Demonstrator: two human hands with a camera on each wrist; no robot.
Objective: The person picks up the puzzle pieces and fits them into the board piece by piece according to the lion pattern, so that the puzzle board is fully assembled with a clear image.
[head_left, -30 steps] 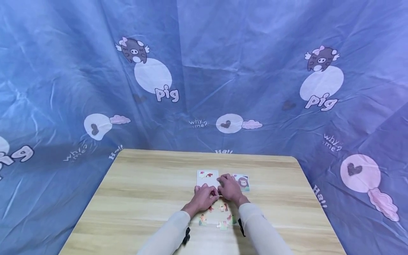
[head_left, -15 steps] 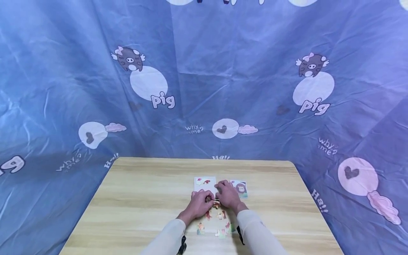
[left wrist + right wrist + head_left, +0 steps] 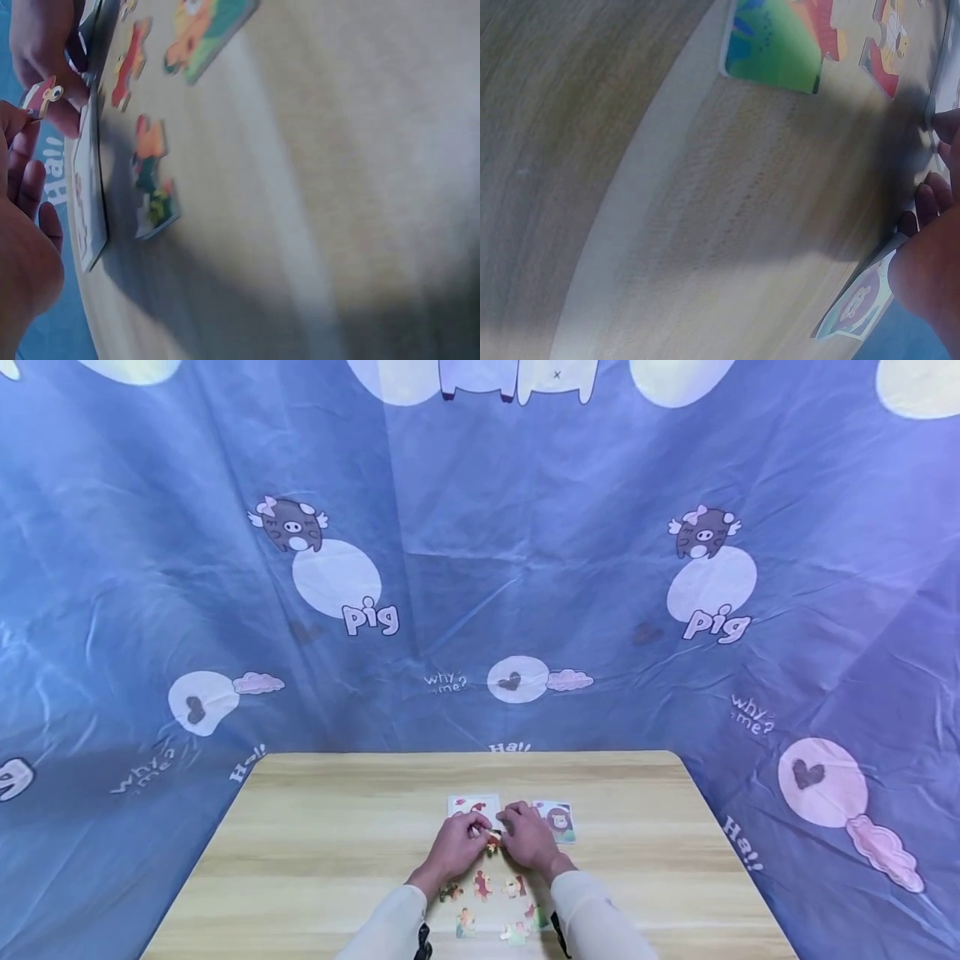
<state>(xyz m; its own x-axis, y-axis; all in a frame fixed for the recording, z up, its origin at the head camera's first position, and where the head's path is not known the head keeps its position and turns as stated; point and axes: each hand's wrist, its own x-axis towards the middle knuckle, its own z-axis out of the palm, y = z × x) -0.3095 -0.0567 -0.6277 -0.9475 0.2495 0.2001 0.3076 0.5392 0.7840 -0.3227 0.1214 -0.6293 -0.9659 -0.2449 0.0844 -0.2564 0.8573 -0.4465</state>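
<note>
On my feed, a blue curtain (image 3: 465, 485) printed with pigs and hearts hangs round a pale wooden table (image 3: 322, 827). I have the puzzle piece (image 3: 45, 97), red with a round eye, up off the tabletop by the near side of a white board (image 3: 492, 811). The left hand (image 3: 455, 843) has it — a narrow pinch between thumb and finger, the other fingers lying loosely below it in the left wrist view. The right hand (image 3: 528, 837) is at the board's right edge, fingers bent; I cannot tell whether they grip the board or only rest against it. The board carries a little pink and red artwork near its far edge.

On the near side of the hands I count six loose pieces: a dark one (image 3: 452, 892), a red one (image 3: 482, 885) and a yellow-and-red one (image 3: 515, 887) in one loose row, then an orange-and-green one (image 3: 465, 922), a pale green one (image 3: 513, 933) and a darker green one (image 3: 536, 917) closer in. Just right of the board lies a lion card (image 3: 560, 821) — partly behind the right hand. Pale sleeves (image 3: 382, 927) cover both forearms.
</note>
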